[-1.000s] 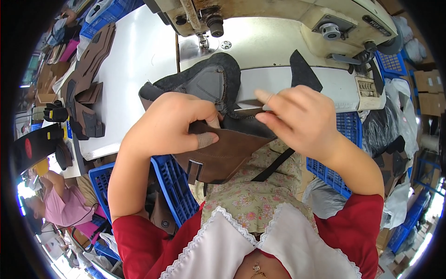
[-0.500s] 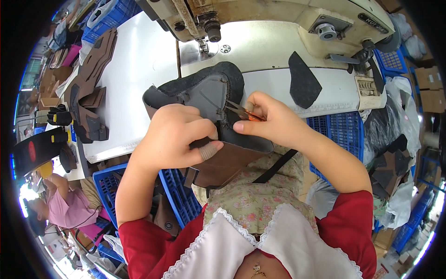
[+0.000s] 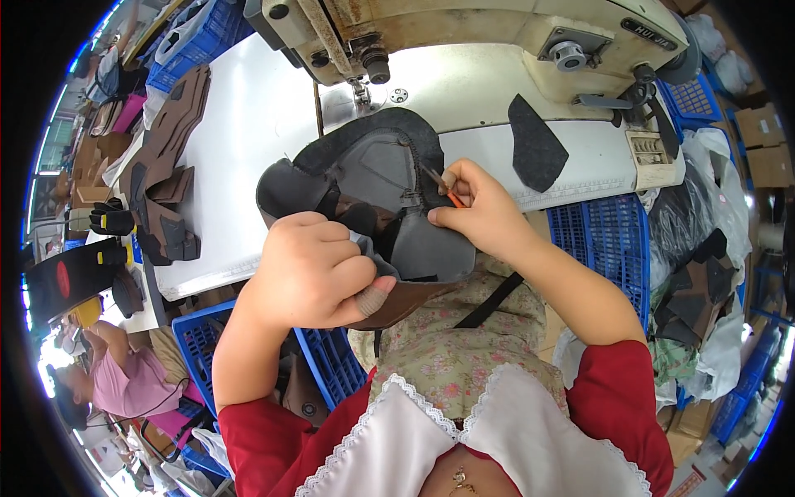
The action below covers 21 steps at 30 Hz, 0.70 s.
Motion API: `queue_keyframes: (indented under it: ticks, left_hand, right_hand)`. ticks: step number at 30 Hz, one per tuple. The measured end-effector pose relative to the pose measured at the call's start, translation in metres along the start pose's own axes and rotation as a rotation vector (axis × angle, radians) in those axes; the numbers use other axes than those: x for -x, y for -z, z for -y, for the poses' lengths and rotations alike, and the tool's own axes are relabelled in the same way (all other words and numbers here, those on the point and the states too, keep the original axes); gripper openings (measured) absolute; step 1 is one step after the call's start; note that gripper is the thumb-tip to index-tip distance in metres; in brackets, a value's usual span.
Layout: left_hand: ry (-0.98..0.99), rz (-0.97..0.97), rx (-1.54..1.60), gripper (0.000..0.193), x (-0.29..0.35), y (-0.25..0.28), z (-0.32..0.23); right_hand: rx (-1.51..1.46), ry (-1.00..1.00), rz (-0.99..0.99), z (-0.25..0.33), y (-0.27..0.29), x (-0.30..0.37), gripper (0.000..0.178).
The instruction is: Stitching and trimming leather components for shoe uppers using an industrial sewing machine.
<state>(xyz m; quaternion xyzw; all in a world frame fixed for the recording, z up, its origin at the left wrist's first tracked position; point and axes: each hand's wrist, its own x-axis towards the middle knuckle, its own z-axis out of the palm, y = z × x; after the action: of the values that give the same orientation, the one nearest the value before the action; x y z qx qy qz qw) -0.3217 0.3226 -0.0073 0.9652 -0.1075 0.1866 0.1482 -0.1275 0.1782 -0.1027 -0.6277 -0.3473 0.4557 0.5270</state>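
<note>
A brown leather boot upper [image 3: 435, 248] with grey lining and a fuzzy black edge lies between my hands, its inside facing up. My left hand [image 3: 319, 273] is closed on its near left edge; a tan wrap covers the thumb. At the right side, my right hand [image 3: 484, 207] pinches small orange-handled snips [image 3: 455, 199]. Their blades point up and left, close to the stitched seam running down the lining. Whether the blades touch the material is hard to see.
A sewing machine [image 3: 464, 33] stands beyond the upper on a white table [image 3: 232, 108]. A loose black piece [image 3: 537, 145] lies to the right, with stacked brown pieces [image 3: 153, 178] at left. Blue crates [image 3: 600, 244] stand below the table; a co-worker in pink [image 3: 132, 377] sits far left.
The upper has turned and opened wider, showing more of its inside. My left hand has shifted slightly down and right. The snips have moved a little right, their blades away from the seam's middle.
</note>
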Motion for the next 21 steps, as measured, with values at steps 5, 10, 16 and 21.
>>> queue_keyframes:
  ticks: [5,10,16,21]
  left_hand:
    - [-0.008,-0.011,-0.017,0.039,-0.001,0.001,0.001]
    - [0.001,-0.025,-0.002,0.041,0.0,0.002,0.0]
    - [-0.008,0.001,-0.006,0.043,0.0,0.003,0.0]
    - [-0.015,0.021,-0.016,0.042,0.0,0.005,-0.001]
  right_hand:
    - [-0.25,-0.077,-0.005,0.001,0.001,0.002,0.027]
    - [-0.625,-0.179,-0.022,-0.001,0.003,0.003,0.021]
    - [-0.382,-0.146,-0.145,-0.005,-0.001,0.002,0.019]
    - [0.409,0.241,-0.133,0.006,0.006,0.013,0.021]
